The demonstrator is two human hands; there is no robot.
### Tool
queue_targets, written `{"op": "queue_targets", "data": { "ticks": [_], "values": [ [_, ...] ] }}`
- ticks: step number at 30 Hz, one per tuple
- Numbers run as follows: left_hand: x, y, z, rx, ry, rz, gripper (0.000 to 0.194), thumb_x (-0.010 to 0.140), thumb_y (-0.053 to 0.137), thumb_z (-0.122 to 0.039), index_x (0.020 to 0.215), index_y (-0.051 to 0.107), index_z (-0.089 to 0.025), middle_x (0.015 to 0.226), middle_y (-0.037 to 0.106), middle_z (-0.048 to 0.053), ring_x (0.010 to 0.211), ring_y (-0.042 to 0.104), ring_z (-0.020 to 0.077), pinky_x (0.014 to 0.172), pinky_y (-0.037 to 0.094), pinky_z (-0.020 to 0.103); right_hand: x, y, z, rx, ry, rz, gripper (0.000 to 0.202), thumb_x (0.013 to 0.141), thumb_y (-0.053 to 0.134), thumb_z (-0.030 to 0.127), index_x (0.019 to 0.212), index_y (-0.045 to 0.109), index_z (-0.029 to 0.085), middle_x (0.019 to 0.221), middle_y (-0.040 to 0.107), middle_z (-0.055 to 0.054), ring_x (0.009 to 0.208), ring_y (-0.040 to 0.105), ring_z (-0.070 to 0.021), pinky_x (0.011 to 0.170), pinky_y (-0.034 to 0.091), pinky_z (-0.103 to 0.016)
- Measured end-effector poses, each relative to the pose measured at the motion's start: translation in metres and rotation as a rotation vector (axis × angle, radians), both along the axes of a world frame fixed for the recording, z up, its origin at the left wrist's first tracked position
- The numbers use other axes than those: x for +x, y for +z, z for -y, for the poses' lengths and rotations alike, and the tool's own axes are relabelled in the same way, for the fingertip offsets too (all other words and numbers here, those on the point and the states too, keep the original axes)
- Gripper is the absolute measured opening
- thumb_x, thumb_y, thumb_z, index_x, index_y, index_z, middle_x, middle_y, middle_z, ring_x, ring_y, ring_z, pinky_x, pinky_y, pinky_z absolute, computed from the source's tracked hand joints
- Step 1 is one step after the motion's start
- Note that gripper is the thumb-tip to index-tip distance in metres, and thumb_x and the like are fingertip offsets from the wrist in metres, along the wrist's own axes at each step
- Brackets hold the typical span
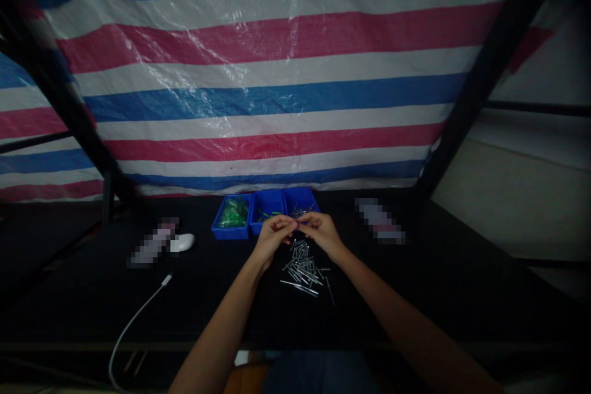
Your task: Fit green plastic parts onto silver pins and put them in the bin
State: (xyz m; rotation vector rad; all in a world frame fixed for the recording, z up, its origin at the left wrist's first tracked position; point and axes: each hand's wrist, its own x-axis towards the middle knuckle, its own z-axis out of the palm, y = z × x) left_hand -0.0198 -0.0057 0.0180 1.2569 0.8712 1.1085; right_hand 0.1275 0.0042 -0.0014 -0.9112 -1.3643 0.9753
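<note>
My left hand (273, 236) and my right hand (322, 232) meet at the fingertips, both pinched closed; whatever they hold between them is too small to make out. Just behind them stand three blue bins: the left bin (231, 234) holds a clear bag with green pieces (233, 212), the middle bin (268, 199) has a few loose green pieces, and the right bin (298, 193) contains small metal parts (302, 210). Below my hands, a loose pile of thin silver metal rods (302, 268) lies on the black table (369, 289).
On the left are a white rounded object (183, 242), a blurred flat item (153, 246) and a white cable (133, 314) running off the front edge. Another blurred item (380, 220) lies at right. A striped sheet (277, 68) hangs behind, between black posts.
</note>
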Motion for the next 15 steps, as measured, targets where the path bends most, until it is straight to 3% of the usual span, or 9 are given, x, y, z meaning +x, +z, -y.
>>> {"op": "queue_targets", "data": {
  "ticks": [9,15],
  "values": [
    [0.002,-0.006,-0.001,0.000,-0.014,0.017,0.038,0.056,0.075,-0.033,0.083,0.057,-0.013,0.067,0.061,0.000,0.056,0.053,0.0073,0.048,0.040,0.016,0.005,0.011,0.005,-0.021,0.041,-0.115,0.027,0.059,0.070,0.034,0.079,0.065,0.018,0.084,0.069,-0.006,0.046,0.049,-0.0081,0.041,0.039,-0.022],
    [0.001,-0.008,-0.004,0.033,0.001,0.027,0.036,0.056,0.075,-0.032,0.081,0.058,-0.013,0.070,0.061,0.001,0.056,0.053,0.0074,0.049,0.041,0.017,0.002,0.012,0.009,-0.040,0.116,-0.150,0.030,0.057,0.073,0.032,0.083,0.064,0.018,0.081,0.069,-0.006,0.048,0.053,-0.0095,0.041,0.040,-0.021]
  ]
}}
